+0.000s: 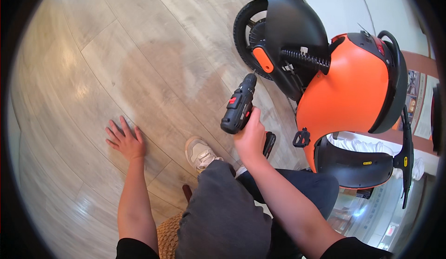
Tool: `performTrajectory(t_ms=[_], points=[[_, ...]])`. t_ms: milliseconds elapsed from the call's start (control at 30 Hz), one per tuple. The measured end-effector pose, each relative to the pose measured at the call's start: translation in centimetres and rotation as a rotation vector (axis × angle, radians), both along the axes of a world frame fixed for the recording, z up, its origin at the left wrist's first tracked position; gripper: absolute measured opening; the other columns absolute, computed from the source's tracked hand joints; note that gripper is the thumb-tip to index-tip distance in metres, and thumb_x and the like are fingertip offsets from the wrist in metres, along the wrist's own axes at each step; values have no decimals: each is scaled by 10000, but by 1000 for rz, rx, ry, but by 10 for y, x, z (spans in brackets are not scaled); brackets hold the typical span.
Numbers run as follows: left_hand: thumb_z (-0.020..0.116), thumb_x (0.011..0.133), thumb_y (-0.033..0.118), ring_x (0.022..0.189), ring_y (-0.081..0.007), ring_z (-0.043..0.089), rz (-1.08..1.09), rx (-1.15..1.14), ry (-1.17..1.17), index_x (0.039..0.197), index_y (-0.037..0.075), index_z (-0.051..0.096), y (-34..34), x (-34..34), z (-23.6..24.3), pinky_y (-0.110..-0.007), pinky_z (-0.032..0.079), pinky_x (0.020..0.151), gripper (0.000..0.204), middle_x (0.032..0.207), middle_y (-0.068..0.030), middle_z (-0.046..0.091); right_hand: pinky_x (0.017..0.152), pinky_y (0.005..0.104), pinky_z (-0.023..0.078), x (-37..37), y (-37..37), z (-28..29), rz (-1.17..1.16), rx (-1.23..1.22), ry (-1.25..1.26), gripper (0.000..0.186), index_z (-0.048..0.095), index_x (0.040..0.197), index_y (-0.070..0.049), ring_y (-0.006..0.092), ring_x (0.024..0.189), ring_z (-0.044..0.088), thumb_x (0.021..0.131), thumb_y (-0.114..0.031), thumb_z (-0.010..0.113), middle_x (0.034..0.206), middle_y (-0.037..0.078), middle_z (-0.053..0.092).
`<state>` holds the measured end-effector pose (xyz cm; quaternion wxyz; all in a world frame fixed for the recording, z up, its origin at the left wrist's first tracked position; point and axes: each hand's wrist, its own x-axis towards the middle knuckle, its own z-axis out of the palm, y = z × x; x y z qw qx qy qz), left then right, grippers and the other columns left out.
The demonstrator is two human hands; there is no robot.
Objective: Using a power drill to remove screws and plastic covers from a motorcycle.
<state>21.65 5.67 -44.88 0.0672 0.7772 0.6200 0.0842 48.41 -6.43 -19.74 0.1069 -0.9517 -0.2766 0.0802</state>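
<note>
My right hand (pixel 248 137) is wrapped round the grip of a black cordless drill (pixel 239 104) with red buttons. The drill's battery base shows below the hand. Its chuck, with a thin bit, points toward the rear wheel (pixel 241 31) of an orange and black electric scooter (pixel 346 80). The bit's tip appears close to the wheel's lower edge; whether it touches, I cannot tell. Off to the left, my left hand (pixel 124 140) is open with fingers spread and holds nothing. It is over the wooden floor (pixel 93 87), and contact with the floor is unclear.
The scooter has a black fender (pixel 295 19), a coil spring (pixel 306 59) and a pedal (pixel 301 138). A beige shoe (pixel 200 153) is between my arms, and a woven seat (pixel 168 236) is beneath me. Behind the scooter stand a white surface (pixel 339 3) and a glass case (pixel 367 212).
</note>
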Motion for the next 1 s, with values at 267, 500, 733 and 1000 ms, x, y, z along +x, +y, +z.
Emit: performTrajectory(t_ms=[267, 500, 733, 1000], points=[[599, 952, 470, 1541, -447, -9, -61, -613, 225, 1626, 182, 176, 28, 6, 59, -624, 13, 1214, 847, 1686, -189, 31, 745, 520, 510, 16, -46, 97, 97, 145, 232, 581, 437, 1268, -24, 454, 931, 668, 774, -59, 739, 965, 266, 683], [627, 985, 416, 1005, -307, 697, -645, -827, -135, 1269, 14, 604, 116, 82, 310, -398, 544, 855, 494, 1150, -203, 700, 701, 316, 508, 44, -73, 156, -24, 665, 1010, 382, 562, 1216, -10, 139, 709, 600, 870, -99, 700, 833, 42, 617], [708, 896, 521, 1096, -368, 670, -604, -869, -347, 1294, -62, 567, -24, 226, 475, -415, 520, 931, 720, 1173, -264, 676, 619, 285, 455, 57, -80, 181, -176, 1098, 1664, 269, 546, 1165, -38, 95, 627, 506, 905, -44, 614, 751, 4, 522], [594, 1042, 320, 564, -80, 509, -211, -1912, -1205, 1284, 60, 508, -82, 252, 430, -223, 370, 472, 365, 862, -11, 589, 637, 291, 457, 58, -96, 165, -249, 1230, 1863, 189, 570, 1089, -59, 111, 633, 523, 904, -34, 600, 769, 16, 540]])
